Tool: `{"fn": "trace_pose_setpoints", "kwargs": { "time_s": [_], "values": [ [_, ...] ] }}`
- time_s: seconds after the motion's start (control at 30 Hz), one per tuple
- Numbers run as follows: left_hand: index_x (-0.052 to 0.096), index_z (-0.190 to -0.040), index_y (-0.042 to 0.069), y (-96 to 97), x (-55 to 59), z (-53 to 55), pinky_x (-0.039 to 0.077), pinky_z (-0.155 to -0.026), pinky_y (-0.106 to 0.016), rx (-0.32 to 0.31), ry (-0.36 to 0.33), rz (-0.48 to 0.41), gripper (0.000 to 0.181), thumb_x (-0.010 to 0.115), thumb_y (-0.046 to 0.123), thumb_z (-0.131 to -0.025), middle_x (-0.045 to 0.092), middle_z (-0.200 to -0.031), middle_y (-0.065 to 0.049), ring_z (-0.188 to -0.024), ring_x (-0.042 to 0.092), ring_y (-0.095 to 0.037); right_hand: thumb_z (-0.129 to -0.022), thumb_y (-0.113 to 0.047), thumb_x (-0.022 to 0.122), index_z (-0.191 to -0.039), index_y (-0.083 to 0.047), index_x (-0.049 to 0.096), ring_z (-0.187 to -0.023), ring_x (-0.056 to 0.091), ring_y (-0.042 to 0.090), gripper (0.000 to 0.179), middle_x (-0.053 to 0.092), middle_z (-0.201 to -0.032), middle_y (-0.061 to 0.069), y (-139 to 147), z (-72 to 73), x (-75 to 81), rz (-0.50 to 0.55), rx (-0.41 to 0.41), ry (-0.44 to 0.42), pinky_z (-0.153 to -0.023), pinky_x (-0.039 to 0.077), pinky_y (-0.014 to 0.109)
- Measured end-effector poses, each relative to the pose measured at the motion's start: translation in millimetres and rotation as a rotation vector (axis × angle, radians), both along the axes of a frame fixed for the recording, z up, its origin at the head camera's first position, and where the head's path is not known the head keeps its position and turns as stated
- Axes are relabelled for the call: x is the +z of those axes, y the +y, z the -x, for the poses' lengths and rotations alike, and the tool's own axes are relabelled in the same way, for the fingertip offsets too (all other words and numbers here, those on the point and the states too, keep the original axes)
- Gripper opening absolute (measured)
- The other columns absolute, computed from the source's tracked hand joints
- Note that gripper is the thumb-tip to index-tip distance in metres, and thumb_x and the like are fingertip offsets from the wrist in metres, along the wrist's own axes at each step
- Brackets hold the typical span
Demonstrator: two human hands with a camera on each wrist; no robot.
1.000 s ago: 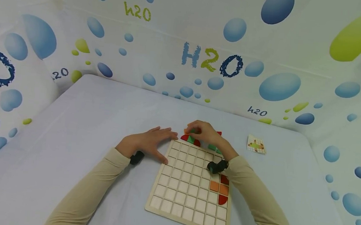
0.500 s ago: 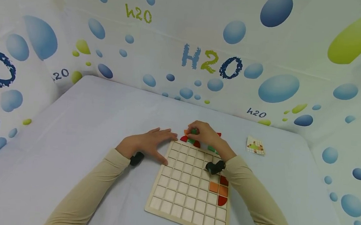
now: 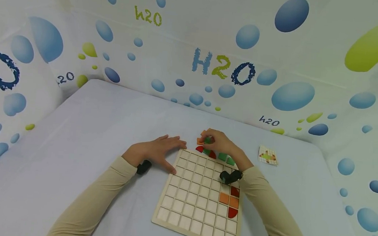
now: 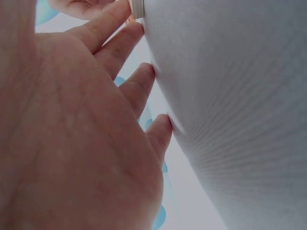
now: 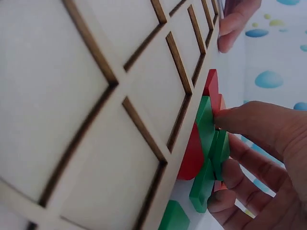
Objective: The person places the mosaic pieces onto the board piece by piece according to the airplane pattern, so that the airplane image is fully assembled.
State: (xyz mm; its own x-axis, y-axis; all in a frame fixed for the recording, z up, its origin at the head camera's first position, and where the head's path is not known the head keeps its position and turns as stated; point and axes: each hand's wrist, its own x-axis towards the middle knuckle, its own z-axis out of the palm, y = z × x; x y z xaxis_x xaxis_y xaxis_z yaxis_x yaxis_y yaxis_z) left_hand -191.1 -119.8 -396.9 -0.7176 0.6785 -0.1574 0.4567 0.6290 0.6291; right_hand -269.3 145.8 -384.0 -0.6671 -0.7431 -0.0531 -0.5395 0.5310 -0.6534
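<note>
Past board (image 3: 187, 197): right hand (image 3: 218, 140) clasping green piece (image 5: 221, 154), long edge near-vertical (wrist view); left hand (image 3: 157, 150) splayed.

The right hand (image 5: 277, 173) curls its thumb and fingers around a green tile (image 5: 221, 154), among red and green tiles (image 5: 193, 155) bunched just past the far edge of a wooden grid board (image 5: 134, 96). Another green block (image 5: 175, 218) lies to the right; the left hand (image 5: 235, 25) shows at left.
</note>
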Motion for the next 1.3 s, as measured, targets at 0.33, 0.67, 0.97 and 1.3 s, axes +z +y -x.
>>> {"fn": "trace_pose_setpoints", "kwargs": {
  "time_s": [0.33,0.67,0.97,1.3],
  "values": [
    [0.040,-0.146,0.011,0.6,-1.3,0.9,0.006,-0.119,-0.055,0.000,-0.001,0.016,0.088,0.081,0.047,-0.077,0.031,-0.157,-0.009,-0.150,0.014,-0.030,-0.089,-0.004,0.069,-0.099,0.002,0.064,-0.064,0.045,0.012,0.013,0.060,-0.110,0.018,-1,0.6,-5.6,-0.008,-0.051,0.030,-0.063,0.042,0.026],
    [0.041,-0.145,0.010,0.8,-0.8,1.5,0.007,-0.118,-0.058,-0.007,0.006,0.003,0.087,0.081,0.046,-0.077,0.032,-0.157,-0.011,-0.149,0.016,-0.033,-0.090,-0.003,0.069,-0.104,0.004,0.062,-0.063,0.046,0.015,0.017,0.061,-0.102,0.016,0,-0.2,-8.3,0.031,-0.003,0.086,-0.060,0.042,0.026],
    [0.041,-0.145,0.009,0.5,0.4,0.4,0.006,-0.118,-0.058,-0.007,-0.005,-0.012,0.086,0.081,0.043,-0.077,0.031,-0.157,-0.011,-0.149,0.015,-0.034,-0.089,-0.004,0.070,-0.101,0.002,0.064,-0.064,0.047,0.014,0.015,0.062,-0.101,0.016,3,-0.6,-14.2,0.123,-0.013,0.084,-0.062,0.044,0.026],
    [0.040,-0.145,0.009,1.6,2.1,-0.4,0.006,-0.119,-0.057,-0.004,-0.014,-0.013,0.087,0.082,0.043,-0.077,0.031,-0.157,-0.011,-0.149,0.015,-0.034,-0.088,-0.003,0.071,-0.099,-0.001,0.067,-0.067,0.054,0.015,0.012,0.060,-0.098,0.012,11,-4.3,-15.6,0.176,0.021,0.099,-0.065,0.051,0.026]
  ]
}}
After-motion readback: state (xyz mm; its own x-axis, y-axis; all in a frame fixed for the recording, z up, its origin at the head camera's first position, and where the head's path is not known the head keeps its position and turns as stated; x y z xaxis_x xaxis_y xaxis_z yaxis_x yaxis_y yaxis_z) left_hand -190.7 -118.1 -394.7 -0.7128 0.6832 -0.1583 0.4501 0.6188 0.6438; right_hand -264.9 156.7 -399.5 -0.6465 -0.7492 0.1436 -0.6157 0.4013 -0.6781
